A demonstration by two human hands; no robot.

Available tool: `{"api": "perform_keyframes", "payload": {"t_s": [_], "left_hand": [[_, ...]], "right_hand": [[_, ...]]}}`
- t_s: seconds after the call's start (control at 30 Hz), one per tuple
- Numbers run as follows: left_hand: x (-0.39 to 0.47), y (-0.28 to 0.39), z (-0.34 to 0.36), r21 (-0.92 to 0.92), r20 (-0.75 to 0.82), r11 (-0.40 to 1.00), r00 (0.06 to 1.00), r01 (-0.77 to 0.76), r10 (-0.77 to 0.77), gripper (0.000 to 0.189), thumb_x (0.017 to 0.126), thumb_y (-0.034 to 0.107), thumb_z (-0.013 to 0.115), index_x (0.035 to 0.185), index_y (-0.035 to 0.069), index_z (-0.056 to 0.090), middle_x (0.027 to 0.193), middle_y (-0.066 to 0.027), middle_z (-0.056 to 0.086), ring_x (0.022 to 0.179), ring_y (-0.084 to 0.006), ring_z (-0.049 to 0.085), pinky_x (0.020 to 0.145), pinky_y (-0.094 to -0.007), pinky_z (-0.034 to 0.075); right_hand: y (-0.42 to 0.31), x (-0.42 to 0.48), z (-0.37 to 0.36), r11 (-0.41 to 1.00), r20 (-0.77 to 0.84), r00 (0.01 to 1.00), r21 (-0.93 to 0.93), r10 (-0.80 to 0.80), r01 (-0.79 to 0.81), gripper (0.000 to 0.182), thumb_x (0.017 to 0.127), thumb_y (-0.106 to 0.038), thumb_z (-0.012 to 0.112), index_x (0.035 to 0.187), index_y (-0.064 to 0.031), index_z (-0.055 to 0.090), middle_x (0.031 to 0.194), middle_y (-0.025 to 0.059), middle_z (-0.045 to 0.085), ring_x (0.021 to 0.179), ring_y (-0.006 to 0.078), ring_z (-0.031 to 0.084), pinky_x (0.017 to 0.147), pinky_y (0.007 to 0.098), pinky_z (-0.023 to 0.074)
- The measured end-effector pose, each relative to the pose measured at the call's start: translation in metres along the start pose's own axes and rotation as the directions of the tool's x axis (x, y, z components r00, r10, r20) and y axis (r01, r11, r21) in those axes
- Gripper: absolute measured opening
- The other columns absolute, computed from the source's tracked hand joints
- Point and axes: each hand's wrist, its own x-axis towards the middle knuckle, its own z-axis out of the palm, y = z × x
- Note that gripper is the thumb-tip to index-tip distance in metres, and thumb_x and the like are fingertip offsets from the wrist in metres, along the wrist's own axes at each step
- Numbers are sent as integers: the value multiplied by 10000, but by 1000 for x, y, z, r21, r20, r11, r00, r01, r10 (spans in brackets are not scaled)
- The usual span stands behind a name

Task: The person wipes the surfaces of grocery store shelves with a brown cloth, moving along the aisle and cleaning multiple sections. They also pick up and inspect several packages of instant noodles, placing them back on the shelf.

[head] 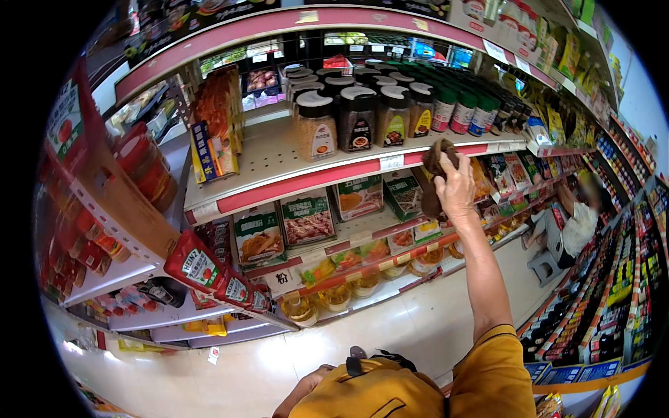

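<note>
My right hand grips a crumpled brown cloth at the front edge of a store shelf. Part of the cloth sits against the shelf's red price strip, and the rest hangs below it. Behind the cloth, on that shelf, stand clear seasoning jars with black-and-white lids, then small green-capped bottles. Low beside my body is my left hand, partly covered by my yellow shirt; its fingers are hidden.
Boxed seasoning packets fill the shelf below, with oil bottles near the floor. Heinz ketchup pouches hang on the left shelf's edge. A person sits on a grey stool in the aisle at right, beside shelves of bottles.
</note>
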Motion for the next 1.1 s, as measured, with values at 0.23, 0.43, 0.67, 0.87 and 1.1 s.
{"api": "perform_keyframes", "payload": {"t_s": [0.23, 0.43, 0.67, 0.87, 1.1], "left_hand": [[9, -25, 9, -103, -16, 990, 995, 99, -101, 211, 808, 143, 535, 942, 27, 650, 845, -51, 644, 751, -132, 550, 690, -277, 452], [42, -7, 9, -148, -42, 982, 991, 120, -127, 211, 809, 153, 539, 938, 32, 652, 836, -51, 642, 739, -138, 549, 684, -284, 453], [65, 22, 4, -198, -126, 975, 985, 96, -122, 210, 809, 166, 544, 934, 39, 654, 825, -52, 640, 726, -145, 547, 677, -291, 453], [35, -20, 19, -349, -266, 936, 955, 35, -134, 210, 809, 177, 548, 931, 45, 656, 816, -52, 638, 715, -150, 546, 670, -298, 453], [42, -95, 84, -416, -305, 884, 948, -215, 87, 210, 809, 189, 553, 927, 51, 659, 806, -52, 636, 701, -157, 545, 663, -306, 454]], "right_hand": [[17, 3, 2, 999, 6, 1000, 45, -7, 6, 473, 680, -70, 620, 1145, -79, 535, 1136, 254, 407, 995, 433, 462, 772, 486, 440], [28, 4, 0, 996, 13, 999, 67, -52, 51, 471, 682, -69, 619, 1144, -62, 529, 1111, 264, 409, 987, 438, 463, 758, 482, 437], [35, 6, -1, 989, -7, 996, 118, -86, 86, 486, 667, -40, 627, 1141, -37, 519, 1100, 280, 403, 981, 456, 455, 764, 481, 440], [6, 13, 3, 973, 25, 991, 195, -130, 123, 473, 672, -41, 625, 1138, -54, 546, 1137, 215, 441, 1031, 381, 464, 866, 430, 409], [115, 21, -8, 24, 537, 806, 829, 249, -559, 298, 766, -98, 567, 1055, -27, 579, 1013, 116, 581, 898, 195, 555, 803, 311, 446]]}}
